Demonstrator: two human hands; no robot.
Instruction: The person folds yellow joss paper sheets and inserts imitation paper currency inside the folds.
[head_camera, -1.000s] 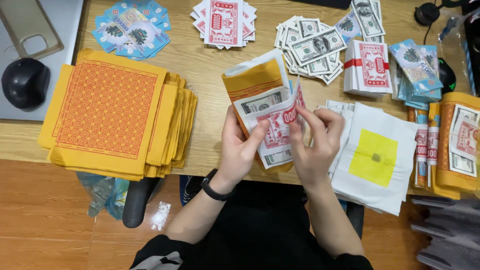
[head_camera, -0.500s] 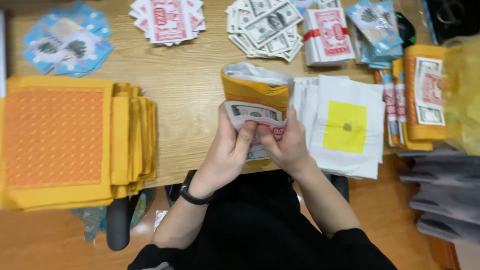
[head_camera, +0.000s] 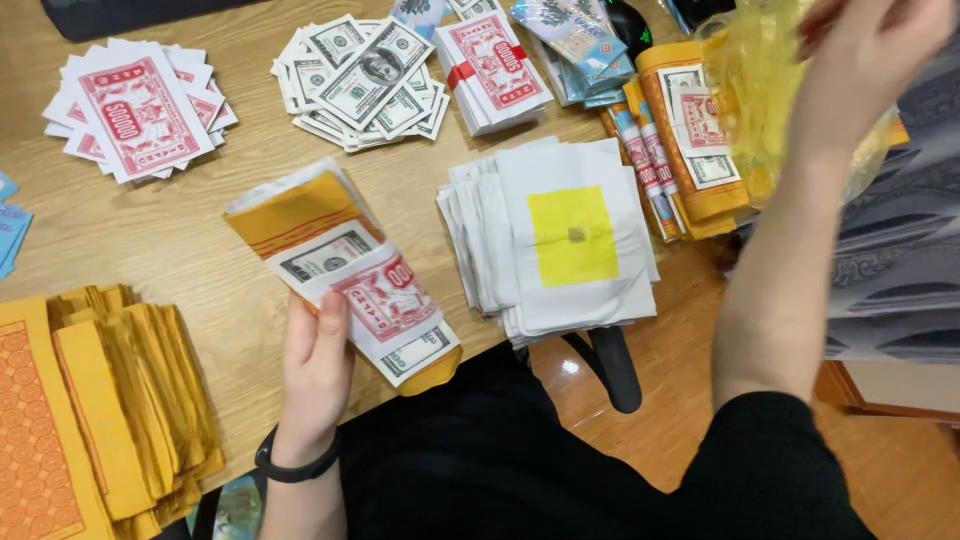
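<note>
My left hand (head_camera: 315, 360) holds a bundle of paper notes (head_camera: 350, 275) against the wooden table: yellow sheets underneath, grey and red printed notes on top. The thumb presses on the red note. My right hand (head_camera: 865, 50) is raised at the upper right, blurred, touching a crinkled yellow plastic bag (head_camera: 765, 90). Whether it grips the bag is unclear. A black band sits on my left wrist.
A white paper stack with a yellow square (head_camera: 560, 240) lies right of the bundle. Stacked yellow and orange sheets (head_camera: 100, 400) fill the lower left. Loose red notes (head_camera: 140, 110), grey notes (head_camera: 365, 85), a banded red stack (head_camera: 490, 70) and wrapped bundles (head_camera: 690, 140) line the back.
My right hand has left the bundle and gone up to the right, to the yellow bag. The left hand alone now holds the bundle. The camera has swung right.
</note>
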